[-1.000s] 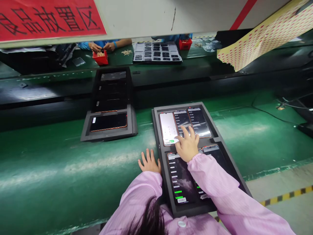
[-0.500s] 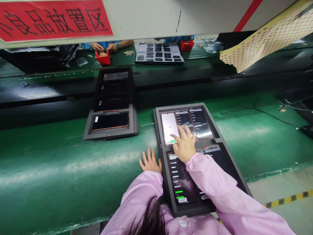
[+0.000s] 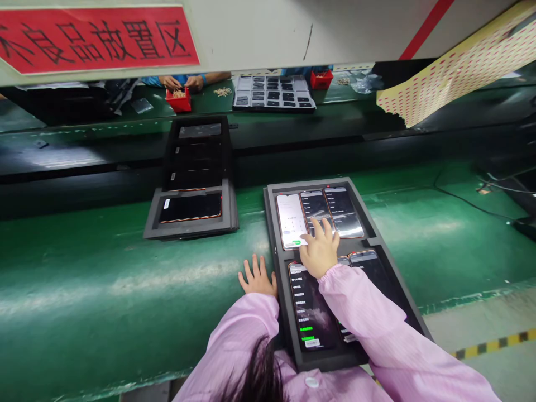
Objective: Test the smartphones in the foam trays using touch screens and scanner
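Observation:
My right hand [image 3: 319, 247] hovers over the upper row of a dark foam tray [image 3: 274, 234], fingers apart. Its index finger reaches the lower right of a smartphone with a lit white keypad screen [image 3: 290, 215]; whether it touches the glass I cannot tell. Beside that phone lie two smartphones with dark menu screens, the middle one [image 3: 312, 201] partly hidden by my fingers and the right one [image 3: 344, 212] in plain view. In the lower row, a smartphone with a green-marked list [image 3: 310, 307] shows, others half covered by my sleeve. My left hand [image 3: 257, 279] rests flat on the green surface, fingers spread.
A second tray [image 3: 151, 223] with several dark-screened phones stands ahead on the left. Across the far bench, a co-worker's hands [image 3: 184, 82] are at a red box [image 3: 178, 101], near a white compartment tray [image 3: 274, 106]. A board with a red sign [image 3: 100, 39] overhangs the top.
My right index finger has shifted down and slightly right on the white screen, toward its green button. The right hand moved a little with it; my left hand stayed in place.

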Action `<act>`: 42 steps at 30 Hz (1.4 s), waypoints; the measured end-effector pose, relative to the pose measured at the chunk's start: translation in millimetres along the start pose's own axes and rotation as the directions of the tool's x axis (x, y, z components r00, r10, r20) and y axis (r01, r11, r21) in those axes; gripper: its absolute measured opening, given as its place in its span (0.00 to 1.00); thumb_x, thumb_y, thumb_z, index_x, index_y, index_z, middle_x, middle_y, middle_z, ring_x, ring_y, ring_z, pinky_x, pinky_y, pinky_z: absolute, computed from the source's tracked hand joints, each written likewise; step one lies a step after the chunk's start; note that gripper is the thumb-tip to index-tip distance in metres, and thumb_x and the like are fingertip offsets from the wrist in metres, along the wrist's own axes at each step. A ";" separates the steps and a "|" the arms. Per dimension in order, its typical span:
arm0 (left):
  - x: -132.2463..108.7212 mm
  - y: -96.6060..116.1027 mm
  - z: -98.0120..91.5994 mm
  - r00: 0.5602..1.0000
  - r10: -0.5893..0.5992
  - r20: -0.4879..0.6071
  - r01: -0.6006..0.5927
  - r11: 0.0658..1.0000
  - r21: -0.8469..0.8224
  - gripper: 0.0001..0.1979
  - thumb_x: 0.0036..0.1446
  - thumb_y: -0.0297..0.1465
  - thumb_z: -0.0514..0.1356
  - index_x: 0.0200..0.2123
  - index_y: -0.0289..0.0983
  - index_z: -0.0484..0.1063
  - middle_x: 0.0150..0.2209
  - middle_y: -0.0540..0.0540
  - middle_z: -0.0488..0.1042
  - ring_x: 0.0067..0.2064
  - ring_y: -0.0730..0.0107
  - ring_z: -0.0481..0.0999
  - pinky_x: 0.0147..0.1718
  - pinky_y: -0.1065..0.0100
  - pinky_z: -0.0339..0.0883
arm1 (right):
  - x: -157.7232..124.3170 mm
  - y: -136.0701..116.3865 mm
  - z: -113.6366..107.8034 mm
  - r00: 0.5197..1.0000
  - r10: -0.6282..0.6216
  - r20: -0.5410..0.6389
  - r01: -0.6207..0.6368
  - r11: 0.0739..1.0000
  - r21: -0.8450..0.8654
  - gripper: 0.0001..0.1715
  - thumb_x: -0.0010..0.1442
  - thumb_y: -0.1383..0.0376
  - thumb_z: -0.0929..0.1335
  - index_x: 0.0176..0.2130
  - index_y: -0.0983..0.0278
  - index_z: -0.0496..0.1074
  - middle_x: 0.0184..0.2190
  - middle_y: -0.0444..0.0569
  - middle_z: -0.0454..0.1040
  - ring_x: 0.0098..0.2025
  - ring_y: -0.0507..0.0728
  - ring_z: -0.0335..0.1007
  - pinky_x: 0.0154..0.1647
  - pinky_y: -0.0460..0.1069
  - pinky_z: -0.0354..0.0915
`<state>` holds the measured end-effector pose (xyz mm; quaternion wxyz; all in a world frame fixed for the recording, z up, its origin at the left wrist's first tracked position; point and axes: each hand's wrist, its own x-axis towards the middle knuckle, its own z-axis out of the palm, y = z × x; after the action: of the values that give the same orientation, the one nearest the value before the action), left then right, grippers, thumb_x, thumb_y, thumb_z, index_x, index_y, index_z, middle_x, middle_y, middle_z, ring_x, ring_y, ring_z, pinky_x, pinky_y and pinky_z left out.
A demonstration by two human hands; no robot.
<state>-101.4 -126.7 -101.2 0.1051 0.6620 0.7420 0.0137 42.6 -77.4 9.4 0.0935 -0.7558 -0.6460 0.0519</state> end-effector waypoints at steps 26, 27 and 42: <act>1.6 -2.9 4.1 0.998 0.024 -0.060 -0.025 1.000 -0.008 0.26 0.55 0.35 0.47 0.58 0.40 0.58 0.61 0.44 0.56 0.62 0.52 0.51 0.57 0.44 0.42 | 13.1 104.5 -14.0 0.987 0.149 -0.059 -0.136 0.975 0.178 0.09 0.45 0.72 0.58 0.30 0.62 0.58 0.50 0.52 0.69 0.60 0.65 0.49 0.54 0.70 0.46; 1.5 -2.7 3.9 0.998 0.025 -0.063 -0.025 1.000 -0.002 0.26 0.55 0.35 0.47 0.58 0.40 0.58 0.61 0.44 0.56 0.62 0.52 0.51 0.57 0.44 0.42 | 13.8 104.8 -12.6 0.989 0.134 -0.059 -0.122 0.977 0.173 0.09 0.44 0.72 0.58 0.30 0.62 0.58 0.51 0.52 0.68 0.61 0.65 0.48 0.54 0.70 0.46; 2.0 -0.7 0.0 0.999 0.013 -0.030 -0.014 1.000 -0.008 0.27 0.54 0.35 0.48 0.58 0.41 0.56 0.62 0.45 0.55 0.62 0.53 0.51 0.57 0.44 0.41 | 14.2 70.6 -16.4 0.995 -0.061 0.074 0.040 0.965 0.260 0.11 0.44 0.74 0.57 0.31 0.62 0.56 0.53 0.52 0.66 0.64 0.65 0.39 0.55 0.74 0.37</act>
<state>-102.3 -124.8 -101.6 0.0967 0.6663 0.7389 0.0273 116.4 -75.0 11.4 0.1658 -0.7178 -0.6560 0.1639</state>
